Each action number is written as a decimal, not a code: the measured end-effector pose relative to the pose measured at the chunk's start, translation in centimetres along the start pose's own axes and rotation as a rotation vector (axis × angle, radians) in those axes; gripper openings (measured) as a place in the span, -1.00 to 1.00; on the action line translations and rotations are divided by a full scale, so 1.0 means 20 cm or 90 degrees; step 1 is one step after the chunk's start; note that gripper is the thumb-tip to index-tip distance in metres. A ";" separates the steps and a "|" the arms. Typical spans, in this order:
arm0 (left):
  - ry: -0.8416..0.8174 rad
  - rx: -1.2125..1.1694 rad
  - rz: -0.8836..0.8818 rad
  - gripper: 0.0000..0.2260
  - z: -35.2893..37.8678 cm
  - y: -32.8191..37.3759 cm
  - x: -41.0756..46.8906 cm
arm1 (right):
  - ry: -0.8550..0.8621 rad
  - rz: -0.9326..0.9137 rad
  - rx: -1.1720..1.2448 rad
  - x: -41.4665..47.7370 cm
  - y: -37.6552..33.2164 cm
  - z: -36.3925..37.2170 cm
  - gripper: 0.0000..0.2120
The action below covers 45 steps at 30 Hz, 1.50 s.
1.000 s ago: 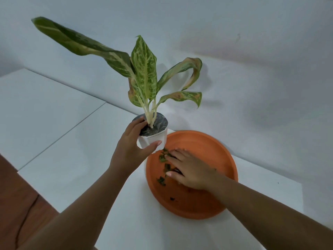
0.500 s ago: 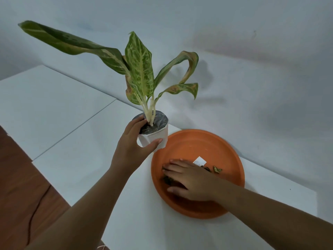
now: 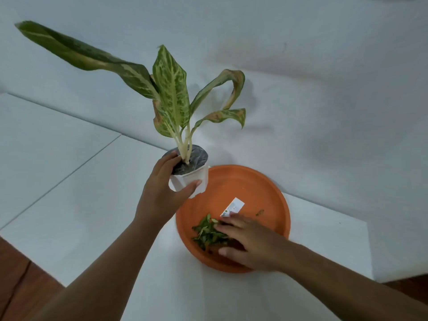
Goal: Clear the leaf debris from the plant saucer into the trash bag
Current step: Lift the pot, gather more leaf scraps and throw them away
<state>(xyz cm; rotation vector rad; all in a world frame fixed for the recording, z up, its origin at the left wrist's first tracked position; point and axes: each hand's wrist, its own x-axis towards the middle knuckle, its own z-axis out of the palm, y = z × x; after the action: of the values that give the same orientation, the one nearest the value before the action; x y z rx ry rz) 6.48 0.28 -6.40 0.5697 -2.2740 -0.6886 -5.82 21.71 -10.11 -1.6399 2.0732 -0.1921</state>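
Head view: left hand (image 3: 159, 198) fingers wrapped round white pot (image 3: 195, 181), just beside orange saucer (image 3: 266, 188). Right hand (image 3: 250, 242) flat, fingers relaxed on leaf debris (image 3: 205, 234) in saucer's near-left part, on counter (image 3: 69, 205).

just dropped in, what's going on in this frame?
A person is clearing a plant saucer by hand. The left hand grips the small white plant pot at the left edge of the orange saucer. The right hand lies flat in the saucer, fingers against a pile of green leaf debris. A white label and one stray leaf bit also sit in the saucer. No trash bag is in view.
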 end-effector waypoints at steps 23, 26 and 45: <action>-0.265 -0.177 0.078 -0.38 0.36 -0.01 0.12 | 0.160 0.333 0.052 -0.03 -0.17 0.08 -0.43; -0.288 -0.173 0.095 -0.37 0.38 -0.03 0.10 | 0.145 0.300 0.093 -0.04 -0.28 0.05 -0.52; -0.288 -0.146 0.128 -0.32 0.29 -0.13 0.02 | 0.204 0.392 0.172 -0.04 -0.39 0.11 -0.47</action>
<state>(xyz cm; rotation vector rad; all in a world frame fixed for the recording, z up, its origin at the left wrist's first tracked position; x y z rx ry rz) 2.62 -0.12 -11.43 0.0743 -2.5662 -1.0399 2.18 20.75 -8.72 -0.8006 2.5495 -0.5191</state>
